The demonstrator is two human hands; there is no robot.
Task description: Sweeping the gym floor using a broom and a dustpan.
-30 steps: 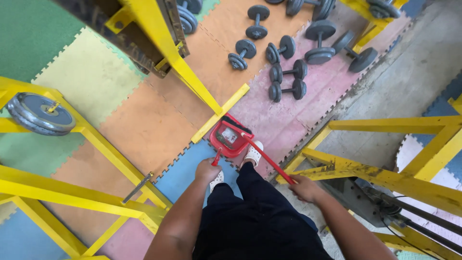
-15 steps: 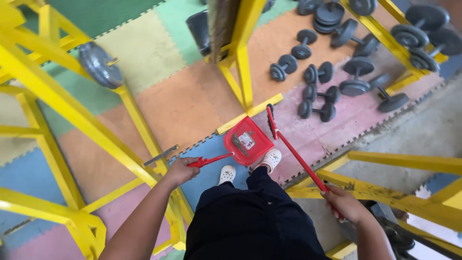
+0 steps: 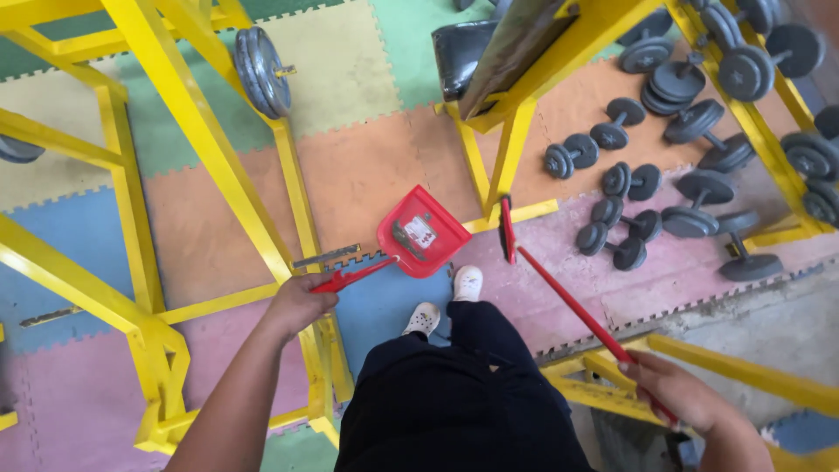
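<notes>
My left hand (image 3: 297, 301) grips the handle of a red dustpan (image 3: 421, 232), which hangs above the foam floor mats with dirt and a white label in its pan. My right hand (image 3: 677, 393) holds the long red handle of a broom (image 3: 559, 293). The broom's dark head (image 3: 506, 229) stands next to the dustpan's right side, near a yellow frame foot. My feet in white clogs (image 3: 446, 301) stand on a blue mat just below both.
Yellow steel gym frames (image 3: 210, 149) stand left, centre and lower right. A weight plate (image 3: 262, 72) hangs on the left frame. Several grey dumbbells (image 3: 647, 201) lie on the mats at right. A dark bench pad (image 3: 498, 44) slopes above. Bare concrete floor (image 3: 769, 315) shows at lower right.
The view has swung left. The dustpan came off the floor and moved left and up with my left hand; the broom head lifted away from the pan and now stands beside it.
</notes>
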